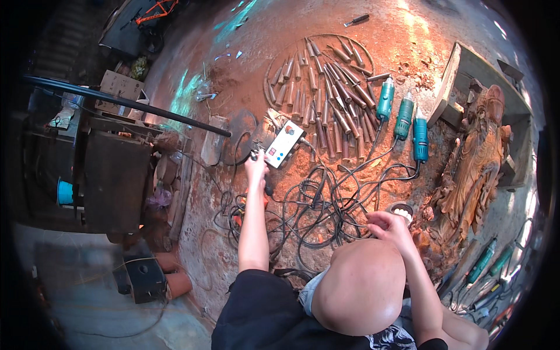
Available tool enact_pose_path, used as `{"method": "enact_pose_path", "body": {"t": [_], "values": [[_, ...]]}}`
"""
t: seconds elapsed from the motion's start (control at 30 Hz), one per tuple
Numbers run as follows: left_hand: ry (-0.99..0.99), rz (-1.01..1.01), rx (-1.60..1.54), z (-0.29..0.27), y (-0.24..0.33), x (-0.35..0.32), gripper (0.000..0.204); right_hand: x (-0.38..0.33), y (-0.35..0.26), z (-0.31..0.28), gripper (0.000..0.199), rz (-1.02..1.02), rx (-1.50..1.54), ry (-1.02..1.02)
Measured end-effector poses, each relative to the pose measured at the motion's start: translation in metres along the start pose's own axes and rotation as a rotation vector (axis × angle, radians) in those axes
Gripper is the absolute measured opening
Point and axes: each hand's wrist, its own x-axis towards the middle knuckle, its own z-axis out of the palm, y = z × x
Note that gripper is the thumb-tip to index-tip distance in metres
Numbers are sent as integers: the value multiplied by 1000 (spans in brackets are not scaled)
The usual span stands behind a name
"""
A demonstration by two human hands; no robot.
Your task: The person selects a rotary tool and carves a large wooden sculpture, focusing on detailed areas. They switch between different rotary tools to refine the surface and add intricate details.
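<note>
Bare knee (361,286); left hand (255,164) at control box (284,144), sawdust-strewn workshop floor (245,64)

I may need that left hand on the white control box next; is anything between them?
Nothing visible. The left hand sits at the lower-left corner of the white control box, at its cable end, with only tangled black cables nearer the person.
</note>
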Motion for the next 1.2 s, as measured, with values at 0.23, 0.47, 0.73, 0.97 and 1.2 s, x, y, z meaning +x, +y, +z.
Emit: {"method": "enact_pose_path", "body": {"t": [0.23, 0.47, 0.73, 0.97, 1.2], "values": [[121, -11, 360, -6, 5, 65, 41, -6, 24, 14, 33, 16, -35, -70], [314, -102, 326, 1, -2, 58, 42, -9, 3, 16, 31, 32, -89, -41], [318, 253, 1191, 32, 40, 40, 58, -8, 18, 9, 33, -20, -149, -90], [188, 265, 1108, 3, 22, 110, 40, -2, 29, 23, 30, -125, -77, 25], [-236, -110, 95, -43, -8, 74, 24, -4, 34, 28, 24, -123, -32, 54]]}}
